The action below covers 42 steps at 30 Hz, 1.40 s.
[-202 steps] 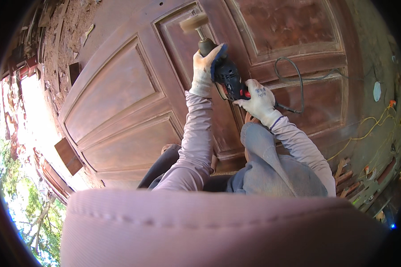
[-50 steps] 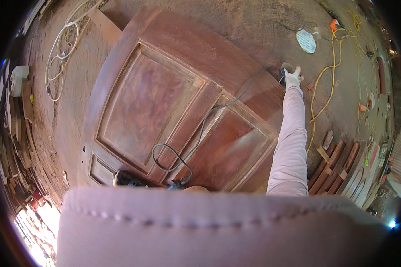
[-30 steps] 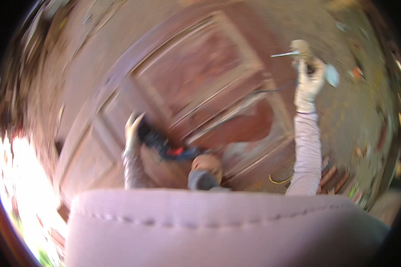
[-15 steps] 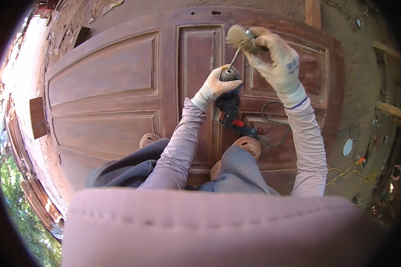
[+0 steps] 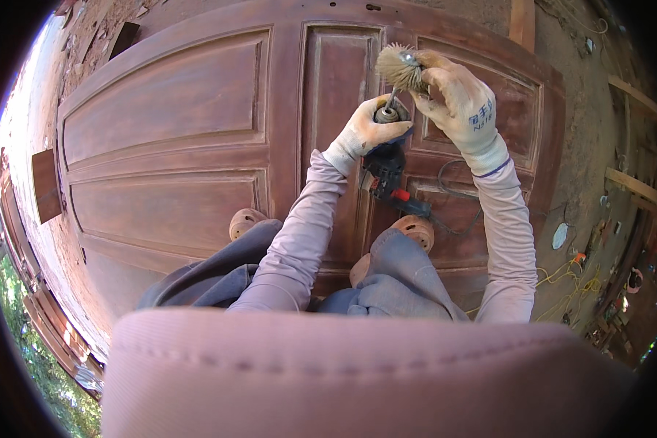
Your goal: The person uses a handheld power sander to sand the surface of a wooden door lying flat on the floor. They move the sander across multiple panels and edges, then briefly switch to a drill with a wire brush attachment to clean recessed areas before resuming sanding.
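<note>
My gloved left hand (image 5: 369, 130) is wrapped round the chuck end of a dark power drill (image 5: 385, 169) with a red switch. The drill's body points back toward me over the door. In my gloved right hand (image 5: 456, 98) is a round bristle brush (image 5: 401, 68) with tan bristles, pinched at its side by thumb and fingers. A thin metal shank (image 5: 392, 98) runs from the brush down to the chuck. Whether its tip sits inside the chuck I cannot tell. Beneath both hands lies a reddish-brown panelled wooden door (image 5: 285, 139).
My feet in brown clogs (image 5: 415, 232) stand at the door's near side. A black cord (image 5: 452, 191) loops right of the drill. A wooden block (image 5: 47, 186) stands off the door's left end. Wooden battens (image 5: 633, 184) and a yellow cord (image 5: 562, 276) lie on the ground at right.
The brush and the chuck have come closer together, so less of the shank shows between them. The brush has turned to show more of its round face. The whole view has shifted slightly.
</note>
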Motion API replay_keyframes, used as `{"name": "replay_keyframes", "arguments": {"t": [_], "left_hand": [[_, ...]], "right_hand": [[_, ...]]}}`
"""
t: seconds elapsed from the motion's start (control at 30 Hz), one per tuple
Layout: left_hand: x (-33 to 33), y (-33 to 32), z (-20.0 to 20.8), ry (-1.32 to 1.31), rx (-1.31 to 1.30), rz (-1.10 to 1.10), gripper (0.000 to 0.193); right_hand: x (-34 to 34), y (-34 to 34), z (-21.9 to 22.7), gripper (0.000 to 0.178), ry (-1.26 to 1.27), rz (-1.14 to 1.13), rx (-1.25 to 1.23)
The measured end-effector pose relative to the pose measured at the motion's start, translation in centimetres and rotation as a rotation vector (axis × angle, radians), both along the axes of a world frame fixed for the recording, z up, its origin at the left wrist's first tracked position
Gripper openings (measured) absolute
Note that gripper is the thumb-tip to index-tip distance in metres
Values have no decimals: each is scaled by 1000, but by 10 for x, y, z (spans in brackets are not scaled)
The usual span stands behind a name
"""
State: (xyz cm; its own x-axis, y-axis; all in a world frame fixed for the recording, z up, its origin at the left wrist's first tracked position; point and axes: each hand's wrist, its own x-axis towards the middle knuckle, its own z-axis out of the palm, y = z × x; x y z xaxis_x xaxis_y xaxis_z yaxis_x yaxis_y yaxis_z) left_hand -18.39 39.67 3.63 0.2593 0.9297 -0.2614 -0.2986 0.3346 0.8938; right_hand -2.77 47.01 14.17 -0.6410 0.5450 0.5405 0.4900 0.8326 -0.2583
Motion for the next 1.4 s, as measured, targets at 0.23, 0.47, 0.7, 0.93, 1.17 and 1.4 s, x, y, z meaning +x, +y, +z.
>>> {"name": "replay_keyframes", "arguments": {"t": [0.23,0.47,0.7,0.93,1.17,1.4], "left_hand": [[4,-1,-5,-12,32,9,24],[7,-6,-24,-189,-19,131,26],[4,-8,-49,-215,21,225,40],[7,0,-39,-322,-41,193,43],[6,1,-48,-196,-97,174,46],[11,1,-51,-159,-42,208,50]], "right_hand": [[7,-8,4,36,-86,109,92],[7,-8,-11,30,-127,67,-168],[0,-2,-37,37,-42,14,-238],[5,0,-57,32,-22,-89,-484],[27,-19,-56,29,104,-131,-400],[89,-153,-120,27,-38,-343,-887]]}}
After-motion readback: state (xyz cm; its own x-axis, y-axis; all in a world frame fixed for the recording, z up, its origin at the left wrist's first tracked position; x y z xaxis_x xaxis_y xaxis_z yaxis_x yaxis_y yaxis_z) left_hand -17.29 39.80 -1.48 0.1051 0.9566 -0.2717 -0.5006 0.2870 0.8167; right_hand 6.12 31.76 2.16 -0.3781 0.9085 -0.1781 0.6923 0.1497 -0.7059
